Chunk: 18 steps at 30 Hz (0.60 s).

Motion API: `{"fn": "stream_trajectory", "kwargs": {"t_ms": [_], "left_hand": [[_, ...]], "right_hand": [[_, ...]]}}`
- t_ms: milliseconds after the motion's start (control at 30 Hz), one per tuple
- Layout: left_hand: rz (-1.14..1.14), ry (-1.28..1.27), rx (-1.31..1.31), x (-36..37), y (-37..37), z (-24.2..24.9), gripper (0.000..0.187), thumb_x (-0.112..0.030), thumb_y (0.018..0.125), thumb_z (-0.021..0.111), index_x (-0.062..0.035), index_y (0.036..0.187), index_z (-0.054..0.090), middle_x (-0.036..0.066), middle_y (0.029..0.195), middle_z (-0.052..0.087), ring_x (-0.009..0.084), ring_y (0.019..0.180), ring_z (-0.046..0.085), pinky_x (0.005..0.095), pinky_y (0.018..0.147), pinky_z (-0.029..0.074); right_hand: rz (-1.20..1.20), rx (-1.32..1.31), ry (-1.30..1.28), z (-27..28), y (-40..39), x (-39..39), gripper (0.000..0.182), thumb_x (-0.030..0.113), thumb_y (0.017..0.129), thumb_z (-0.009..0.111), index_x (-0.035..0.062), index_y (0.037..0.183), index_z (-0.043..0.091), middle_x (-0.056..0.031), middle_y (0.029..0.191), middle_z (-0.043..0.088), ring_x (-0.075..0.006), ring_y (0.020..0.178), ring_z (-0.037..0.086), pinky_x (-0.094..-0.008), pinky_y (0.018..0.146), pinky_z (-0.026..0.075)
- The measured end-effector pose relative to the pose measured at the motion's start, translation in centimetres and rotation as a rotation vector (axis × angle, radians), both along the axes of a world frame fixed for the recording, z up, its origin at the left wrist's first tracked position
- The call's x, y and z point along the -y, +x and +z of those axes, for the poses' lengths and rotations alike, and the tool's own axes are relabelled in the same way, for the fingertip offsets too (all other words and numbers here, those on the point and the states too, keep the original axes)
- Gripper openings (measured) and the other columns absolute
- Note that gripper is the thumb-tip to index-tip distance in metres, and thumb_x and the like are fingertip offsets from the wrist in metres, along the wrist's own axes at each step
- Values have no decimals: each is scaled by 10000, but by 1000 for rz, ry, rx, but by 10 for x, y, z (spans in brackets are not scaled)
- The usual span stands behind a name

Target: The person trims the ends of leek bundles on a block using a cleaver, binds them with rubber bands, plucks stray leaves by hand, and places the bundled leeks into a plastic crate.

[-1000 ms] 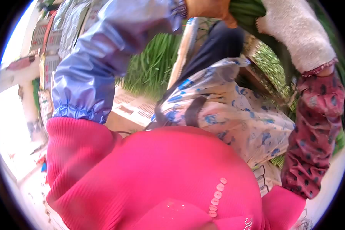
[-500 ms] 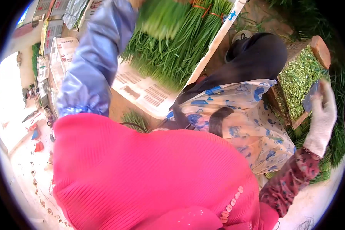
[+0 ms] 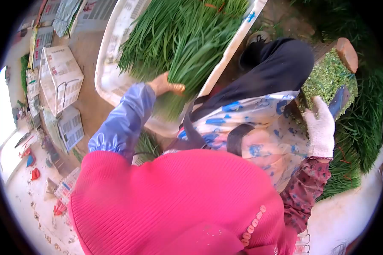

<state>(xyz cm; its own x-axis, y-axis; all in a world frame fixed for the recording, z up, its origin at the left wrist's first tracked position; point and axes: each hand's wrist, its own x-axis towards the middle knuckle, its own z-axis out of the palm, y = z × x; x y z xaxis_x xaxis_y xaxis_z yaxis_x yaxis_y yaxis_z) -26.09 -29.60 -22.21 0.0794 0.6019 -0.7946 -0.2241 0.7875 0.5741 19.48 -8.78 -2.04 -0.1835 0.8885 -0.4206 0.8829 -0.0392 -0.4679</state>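
Observation:
My bare left hand point(image 3: 164, 84), below a shiny blue sleeve, is closed round the lower end of a bundle of long green stalks point(image 3: 195, 63) over the white crate point(image 3: 103, 70). More bundles lie in the crate, one with an orange band. My right hand point(image 3: 320, 127) wears a white glove, its fingers apart and nothing visible in them. It is beside a wooden box of chopped green pieces point(image 3: 327, 76), just left of an upright blade point(image 3: 338, 102). A round wooden piece point(image 3: 347, 55) is at the box's far end.
My bent dark-trousered leg point(image 3: 264, 72) lies between crate and box. A patterned plastic apron point(image 3: 251, 140) covers my lap. Other white crates point(image 3: 66, 72) are on the left. Loose greens point(image 3: 147, 146) lie below the crate, with more bundles point(image 3: 342, 174) at the right.
My left hand has come down and back toward me, and now shows at the bundle's end. My right hand has moved left, from the blade's right side to its left.

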Motion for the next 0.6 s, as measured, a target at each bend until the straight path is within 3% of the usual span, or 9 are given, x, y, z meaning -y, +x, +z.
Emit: {"fn": "stream_trajectory", "kwargs": {"t_ms": [67, 100, 200, 267, 300, 367, 500, 567, 600], "left_hand": [[-91, -51, 9, 6, 11, 1, 656, -71, 773, 866, -27, 1322, 510, 113, 1110, 682, 200, 1024, 652, 375, 915, 557], [-79, 29, -60, 33, 4, -58, 715, -109, 751, 890, -34, 1342, 496, 110, 1115, 685, 207, 1043, 650, 386, 932, 541], [29, -85, 0, 15, 23, -43, 797, -163, 725, 918, -31, 1371, 471, 114, 1135, 688, 224, 1061, 650, 384, 951, 519], [5, -78, -204, 25, 26, -68, 758, -15, 778, 841, -33, 1399, 408, 152, 1183, 641, 337, 1070, 648, 509, 850, 612], [13, -77, -206, 31, 24, -79, 758, -15, 778, 841, -33, 1399, 408, 152, 1183, 641, 337, 1070, 648, 509, 850, 612], [-28, -104, -288, 39, 17, -95, 880, -197, 688, 942, -19, 1392, 445, 146, 1118, 696, 270, 1057, 660, 398, 959, 506], [-221, -161, -588, -5, 40, 3, 848, -250, 713, 919, -2, 1380, 458, 182, 1124, 700, 309, 1054, 677, 404, 951, 513], [-450, -102, -1000, -22, 45, 28, 798, -305, 746, 877, 8, 1362, 478, 224, 1111, 699, 374, 1047, 676, 420, 926, 522], [-413, 90, -1128, -31, 49, 44, 723, -347, 797, 813, -1, 1350, 500, 247, 1067, 696, 403, 1037, 661, 445, 887, 526]], "right_hand": [[-89, -100, -44, -4, -2, 4, 473, -16, 872, 658, -55, 1331, 550, -158, 1285, 632, -235, 1155, 623, -322, 979, 484], [-43, -120, -3, -24, 14, 6, 462, 11, 862, 673, -37, 1309, 568, -163, 1256, 639, -266, 1124, 634, -339, 972, 485], [110, 60, 50, -15, 5, 11, 440, 77, 850, 695, -7, 1269, 589, -185, 1232, 636, -354, 1133, 619, -376, 979, 481], [162, 109, 63, -21, 13, 13, 476, 97, 846, 707, -13, 1291, 581, -204, 1250, 633, -358, 1160, 612, -383, 987, 480], [162, 137, 66, -23, 16, 15, 489, 103, 844, 710, -14, 1300, 578, -210, 1256, 632, -357, 1166, 611, -386, 990, 480], [127, 114, 54, -22, 21, 18, 499, 105, 841, 714, -15, 1305, 576, -213, 1262, 630, -352, 1171, 612, -388, 990, 481], [72, 99, 61, -27, 38, 20, 507, 106, 835, 725, -7, 1308, 579, -201, 1264, 638, -335, 1169, 620, -391, 986, 486], [70, 127, 47, -24, 42, 18, 508, 103, 833, 727, -2, 1308, 581, -194, 1261, 643, -331, 1163, 625, -389, 985, 488], [62, 143, 33, -23, 42, 16, 509, 100, 831, 730, 4, 1309, 582, -187, 1259, 647, -327, 1157, 629, -386, 984, 490]]}}
